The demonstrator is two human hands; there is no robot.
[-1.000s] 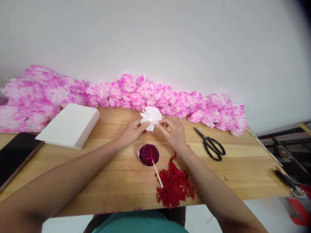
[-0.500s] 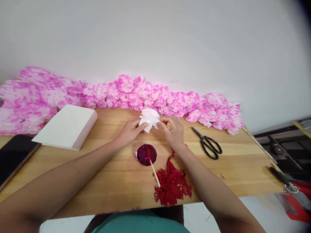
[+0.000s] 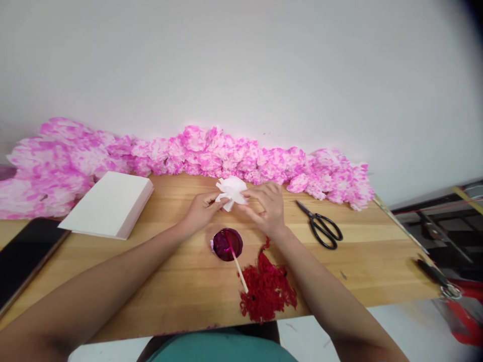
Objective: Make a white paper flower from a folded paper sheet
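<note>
A white tissue paper flower (image 3: 233, 189) with cut, flared petals is held up over the table. My left hand (image 3: 205, 209) is closed on its lower left side, thumb and fingers pinching the paper. From the right, my right hand (image 3: 267, 205) has its thumb and fingertips at the petals' edge, fingers bent and a little apart; whether they pinch the paper is hard to make out. Just below the hands stands a small dish of dark magenta dye (image 3: 227, 245) with a wooden stick (image 3: 240, 274) leaning in it. Tangled red yarn (image 3: 268, 291) lies beside the stick.
A long row of pink-and-white paper flowers (image 3: 222, 156) lines the wall. On the left are a stack of white paper (image 3: 109, 203) and a black phone (image 3: 30, 256). Black-handled scissors (image 3: 322, 226) lie at right; another dark-handled tool (image 3: 433, 274) is at the table's right edge.
My right hand has shifted its fingers along the flower's right edge, and the petals are turned slightly. My left hand keeps its pinch. The whole view has tilted up a little.
</note>
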